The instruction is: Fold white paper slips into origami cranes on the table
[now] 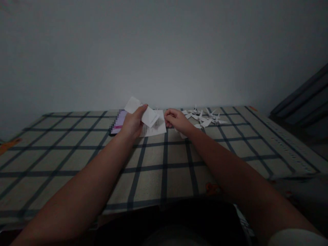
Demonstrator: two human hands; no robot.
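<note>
My left hand [132, 123] is closed around a partly folded piece of white paper [150, 117], the thumb pressed on top and a flap sticking up to the left. Beneath it a printed sheet of paper [160, 128] lies flat. To the right, my right hand [178, 120] is apart from the folded piece, its fingers curled and thumb against them; what they hold, if anything, is hidden. A scrap of pale paper [181, 134] shows under the right wrist. Beyond that hand several folded paper cranes [202, 119] lie grouped together.
A device with a lit screen [118, 124], partly blurred, lies behind my left hand. The checked tablecloth [153, 157] covers the table, which meets a plain wall [164, 54]. Orange patches show at the left edge and near front. Dark striped fabric [304, 95] hangs at right.
</note>
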